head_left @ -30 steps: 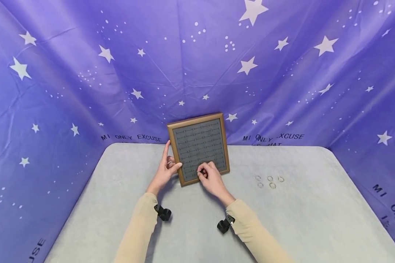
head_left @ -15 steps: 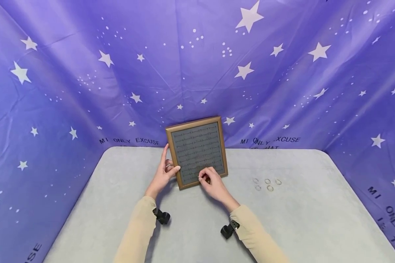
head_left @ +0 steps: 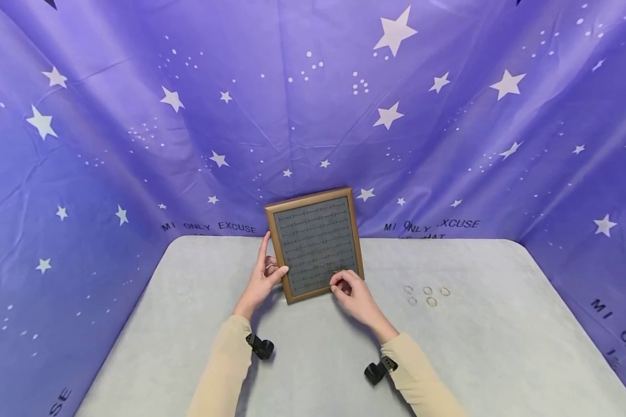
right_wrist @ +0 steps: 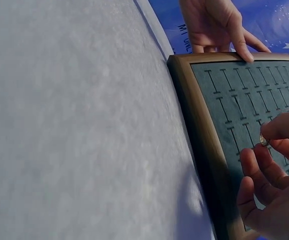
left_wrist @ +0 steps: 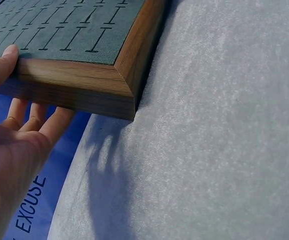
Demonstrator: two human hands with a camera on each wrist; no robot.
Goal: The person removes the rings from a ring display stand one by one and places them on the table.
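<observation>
A ring display tray (head_left: 318,240) with a brown wooden frame and a dark grey-green slotted panel stands tilted up at the table's back. My left hand (head_left: 259,285) grips its left side, the thumb on the front of the wooden frame (left_wrist: 74,75) and several fingers behind. Near the panel's lower right part is my right hand (head_left: 357,300). Between its thumb and index finger it pinches a small ring (right_wrist: 263,140), seen in the right wrist view close to the slots. Whether the ring touches a slot I cannot tell.
Several thin rings (head_left: 431,302) lie in two rows on the grey table (head_left: 480,347), right of the tray. A purple star-patterned curtain (head_left: 313,116) hangs behind and at both sides. Each forearm carries a black wrist camera (head_left: 378,372).
My right hand has moved to the right along the lower part of the tray, from its middle towards the lower right corner. The left hand keeps its hold on the tray's side.
</observation>
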